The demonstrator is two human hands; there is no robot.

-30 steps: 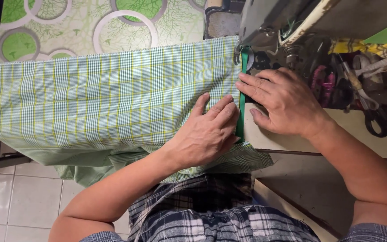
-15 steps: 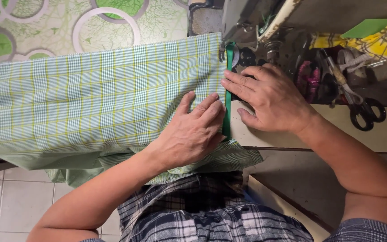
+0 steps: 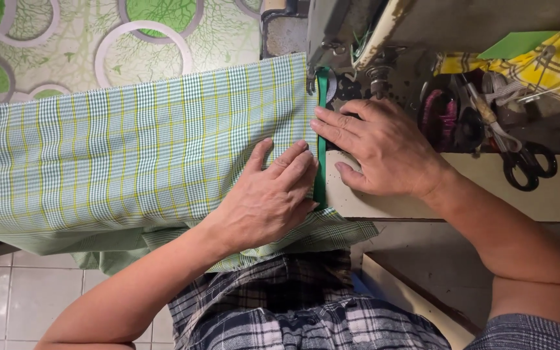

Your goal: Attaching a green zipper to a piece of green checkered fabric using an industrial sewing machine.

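A: Which step does the figure show?

B: Judged from the layout, seam guiding. A green-and-yellow checked cotton cloth (image 3: 137, 155) lies flat across the work surface and hangs over its near edge. A narrow solid-green fabric strip (image 3: 321, 149) runs along the cloth's right edge, up to the presser foot of the grey metal sewing machine (image 3: 332, 39).

A: And the hands?

B: The left hand (image 3: 270, 198) lies palm down on the cloth, fingers extended and together, tips touching the strip. It grasps nothing. The right hand (image 3: 384, 152) rests flat on the pale machine table (image 3: 487, 194), fingers spread, fingertips (image 3: 322, 123) pressing at the strip just below the foot. It too is unclenched, pinning rather than gripping.

A: What does the next move call for?

B: Probably even pressure from both palms, so strip and cloth edge stay aligned while feeding.

A: Nearby items?

B: Black-handled scissors (image 3: 526, 165) lie right of the right wrist, well apart from the cloth.
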